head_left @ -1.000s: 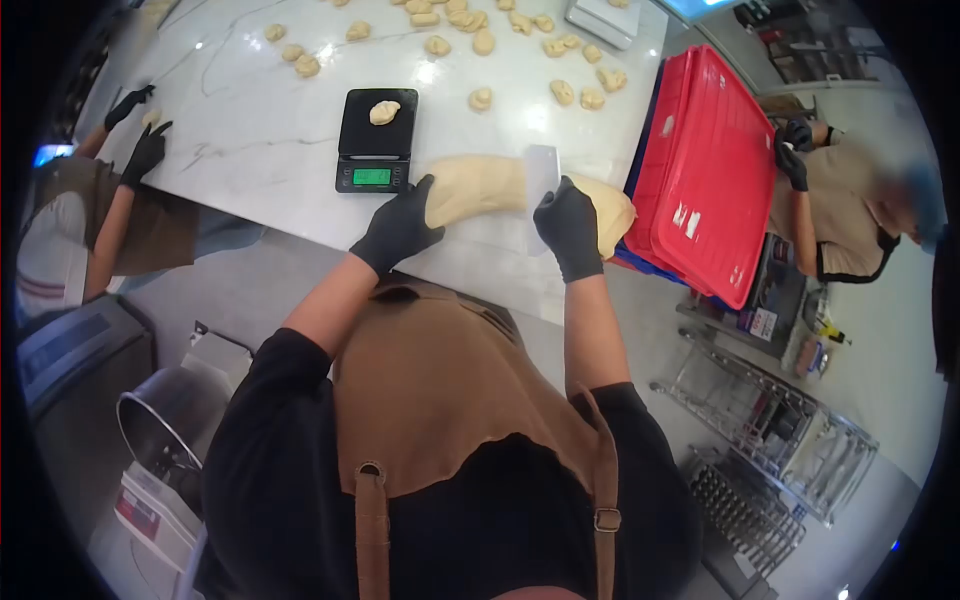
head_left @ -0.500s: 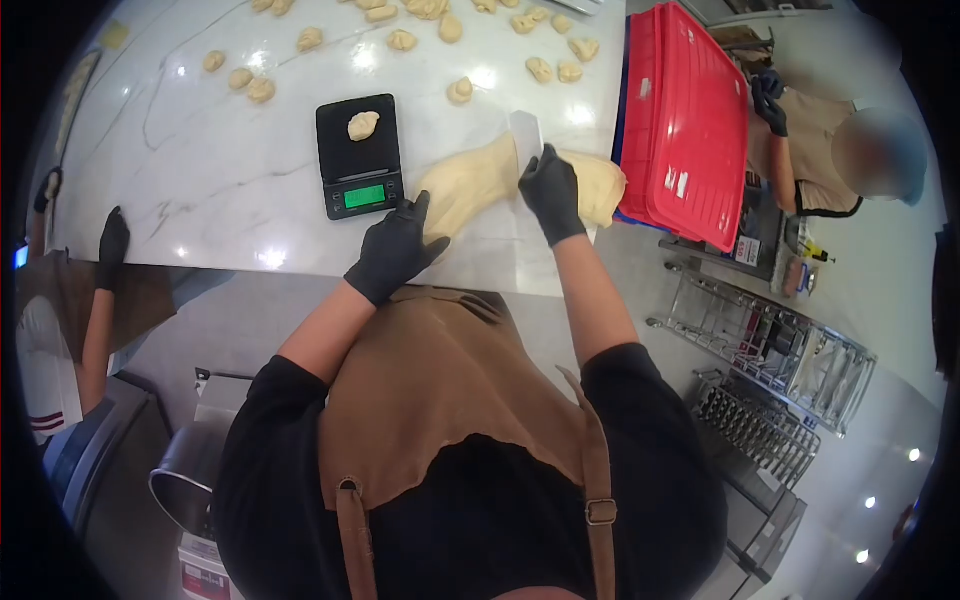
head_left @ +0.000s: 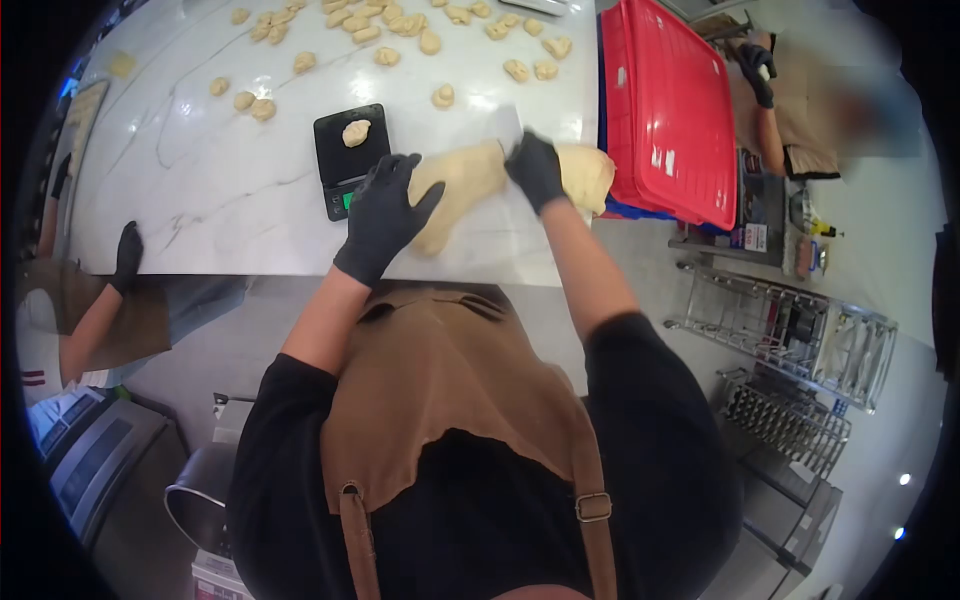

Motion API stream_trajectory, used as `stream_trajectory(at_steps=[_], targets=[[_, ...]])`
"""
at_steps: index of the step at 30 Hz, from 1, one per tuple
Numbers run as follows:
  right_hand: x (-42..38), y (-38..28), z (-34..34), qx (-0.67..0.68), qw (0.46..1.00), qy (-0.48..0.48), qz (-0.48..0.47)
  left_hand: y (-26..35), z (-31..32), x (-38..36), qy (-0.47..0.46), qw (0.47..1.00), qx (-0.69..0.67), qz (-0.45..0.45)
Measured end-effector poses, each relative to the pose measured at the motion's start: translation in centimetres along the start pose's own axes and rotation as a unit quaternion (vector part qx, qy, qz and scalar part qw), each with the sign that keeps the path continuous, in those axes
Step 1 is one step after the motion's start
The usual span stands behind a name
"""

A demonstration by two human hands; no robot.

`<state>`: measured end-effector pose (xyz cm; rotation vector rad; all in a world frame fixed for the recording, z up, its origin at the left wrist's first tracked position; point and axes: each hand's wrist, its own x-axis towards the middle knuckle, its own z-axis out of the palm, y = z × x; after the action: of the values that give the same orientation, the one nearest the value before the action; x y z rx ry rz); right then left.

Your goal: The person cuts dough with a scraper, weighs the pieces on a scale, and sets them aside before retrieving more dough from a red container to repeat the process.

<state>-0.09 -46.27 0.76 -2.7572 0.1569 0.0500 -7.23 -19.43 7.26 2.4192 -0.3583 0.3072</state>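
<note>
My right hand (head_left: 536, 172), in a black glove, is closed around a pale dough scraper (head_left: 508, 122), partly blurred and partly hidden by the fingers. The scraper stands at the right end of a long piece of dough (head_left: 455, 185). Beyond that hand, to its right, lies a thicker lump of dough (head_left: 585, 177). My gloved left hand (head_left: 385, 215) has its fingers spread, with the thumb beside the dough's left side. It covers part of a black digital scale (head_left: 335, 160), whose green display is mostly hidden. A small dough piece (head_left: 356, 133) rests on the scale.
Many small dough pieces (head_left: 387, 57) lie across the far side of the marble table (head_left: 200, 180). A red lidded crate (head_left: 675, 120) stands against the table's right edge. One person's gloved hand (head_left: 128, 255) is at the left edge; another person's hand (head_left: 757, 75) is beyond the crate.
My left hand has lifted from the dough's left end and shifted up and left over the scale's edge. My right hand stays on the scraper, slightly further left in view.
</note>
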Motion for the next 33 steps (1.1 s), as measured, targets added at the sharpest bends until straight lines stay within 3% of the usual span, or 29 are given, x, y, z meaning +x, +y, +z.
stream_trajectory(at_steps=[1,3,4,6,8,9,11,13,15,17,18,21,24,25,26,27,28,29,33], targets=[[2.8,0.2,0.6,0.018,0.998,0.054,-0.029,0.6,0.2,0.0,0.015,1.000,-0.004,0.015],[6.0,-1.1,0.1,0.013,0.999,0.033,0.003,1.7,0.6,0.9,0.054,0.997,-0.009,0.049],[4.9,-0.1,1.3,0.002,0.998,0.039,-0.044,2.3,0.3,1.0,0.046,0.998,-0.019,0.041],[0.1,1.7,1.4,-0.005,0.992,0.041,-0.118,3.1,0.3,1.8,0.039,0.998,-0.042,0.023],[-7.6,5.2,1.3,-0.002,0.993,0.011,-0.118,3.6,1.3,2.5,0.055,0.997,-0.050,0.034],[-11.7,6.4,-1.1,0.027,0.996,-0.042,-0.069,4.2,1.9,2.8,0.061,0.996,-0.057,0.037],[-17.6,8.9,-7.6,0.073,0.989,-0.128,0.015,5.5,4.2,4.1,-0.003,0.995,-0.017,0.100],[-21.2,15.0,-10.5,0.145,0.977,-0.150,0.039,6.5,8.5,5.9,-0.091,0.968,-0.048,0.231],[-23.2,18.6,-13.9,0.237,0.961,-0.111,0.089,7.7,13.8,7.5,-0.201,0.941,0.042,0.270],[-24.1,21.7,-14.5,0.437,0.869,-0.062,0.223,8.1,17.7,9.4,-0.311,0.905,0.107,0.268],[-24.5,23.0,-14.9,0.541,0.810,-0.048,0.221,8.7,18.6,10.4,-0.363,0.889,0.126,0.249],[-26.0,26.2,-12.7,0.670,0.709,0.039,0.216,10.1,20.0,13.0,-0.466,0.857,0.149,0.165],[-27.8,27.8,-9.8,0.801,0.540,0.005,0.259,11.1,20.5,14.4,-0.547,0.827,0.127,0.024],[-28.1,28.3,-8.1,0.834,0.479,0.004,0.273,10.0,21.1,15.4,-0.566,0.792,0.042,0.225],[-27.9,30.5,-4.9,0.858,0.446,-0.071,0.245,7.5,22.2,17.4,-0.560,0.715,-0.045,0.415],[-27.1,29.4,-4.4,0.895,0.371,-0.096,0.227,10.2,20.5,17.1,-0.705,0.694,-0.126,0.080],[-26.1,28.5,-4.1,0.914,0.349,-0.103,0.182,13.0,18.9,16.8,-0.662,0.665,-0.197,-0.283],[-25.0,27.3,-4.3,0.929,0.324,-0.112,0.139,14.7,18.0,16.1,-0.638,0.652,-0.211,-0.351],[-20.9,24.0,-4.7,0.953,0.249,-0.149,0.091,19.0,11.7,13.5,-0.658,0.582,-0.317,-0.357]])
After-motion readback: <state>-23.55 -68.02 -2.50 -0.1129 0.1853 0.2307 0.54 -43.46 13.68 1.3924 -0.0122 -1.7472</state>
